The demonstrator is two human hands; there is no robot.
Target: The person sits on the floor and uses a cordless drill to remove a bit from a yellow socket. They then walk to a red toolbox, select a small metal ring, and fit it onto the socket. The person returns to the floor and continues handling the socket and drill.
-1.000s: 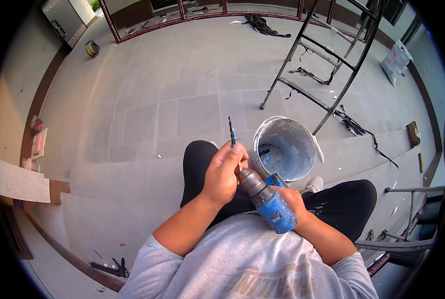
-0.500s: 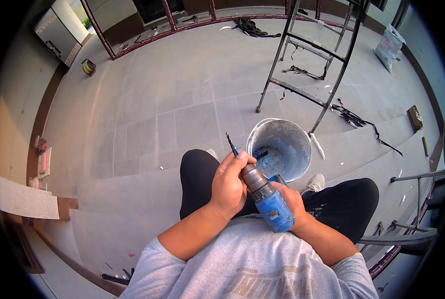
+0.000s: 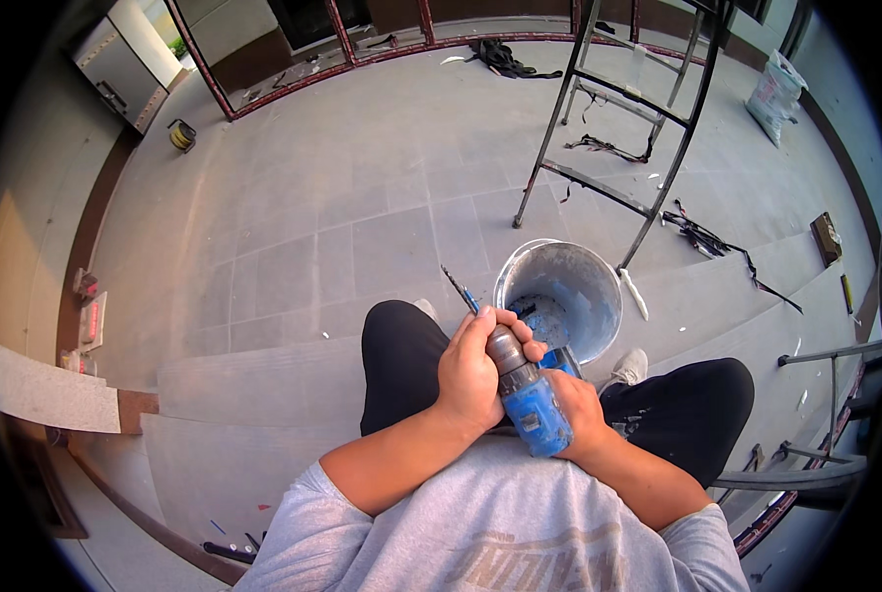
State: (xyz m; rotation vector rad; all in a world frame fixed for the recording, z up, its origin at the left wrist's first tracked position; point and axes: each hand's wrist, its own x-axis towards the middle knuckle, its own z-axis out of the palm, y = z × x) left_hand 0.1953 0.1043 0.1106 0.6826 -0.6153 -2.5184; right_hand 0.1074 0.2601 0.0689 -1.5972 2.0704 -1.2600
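I see the left grip (image 3: 470, 370) curled round the chuck (image 3: 506, 349), nearer the bit (image 3: 456, 283), which points forward-left; the right grip (image 3: 577, 407) clasps the drill (image 3: 537, 416).

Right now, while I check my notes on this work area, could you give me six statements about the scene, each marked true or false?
1. The left grip is on the chuck of the drill. True.
2. The drill's body is red. False: it is blue.
3. A drill bit sticks out past the left grip. True.
4. The right grip is empty. False: the right grip holds the drill.
5. A ladder stands beyond the bucket. True.
6. The pale bag is at far left. False: the pale bag is at far right.
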